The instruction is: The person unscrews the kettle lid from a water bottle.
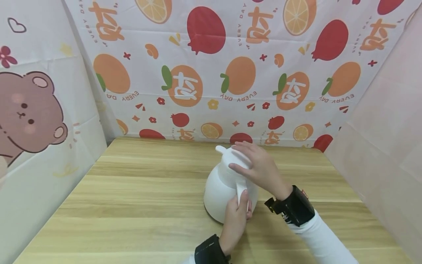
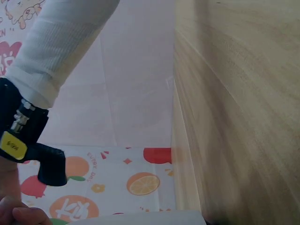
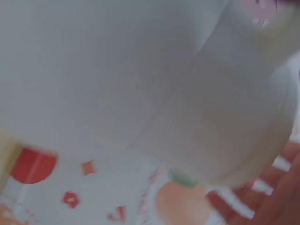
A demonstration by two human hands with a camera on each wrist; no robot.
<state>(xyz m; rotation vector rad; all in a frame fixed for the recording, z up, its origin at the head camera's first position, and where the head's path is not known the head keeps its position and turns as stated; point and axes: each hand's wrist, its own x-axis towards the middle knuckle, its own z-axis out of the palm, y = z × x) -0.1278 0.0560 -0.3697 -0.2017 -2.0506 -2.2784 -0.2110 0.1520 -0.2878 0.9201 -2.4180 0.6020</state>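
Observation:
A white thermos jug (image 1: 215, 198) stands upright on the wooden table, its rounded body narrowing to a neck. My left hand (image 1: 235, 216) grips the jug's handle (image 1: 241, 186), thumb along its outer side. Over the top, my right hand (image 1: 262, 168) holds the white lid (image 1: 228, 157), thumb on the near side and fingers across the far side. A small spout tip (image 1: 220, 149) sticks out at the lid's left. Seen close in the right wrist view, the jug's pale body (image 3: 93, 75) fills most of the picture, with right-hand fingers (image 3: 276, 199) beside its top.
The wood-grain table (image 1: 138, 205) reaches back to a fruit-printed cloth (image 1: 211, 73). A bear-printed cloth (image 1: 29, 110) hangs at the left and a plain pale cloth (image 1: 382, 146) at the right. Each wrist wears a black band (image 1: 296, 207).

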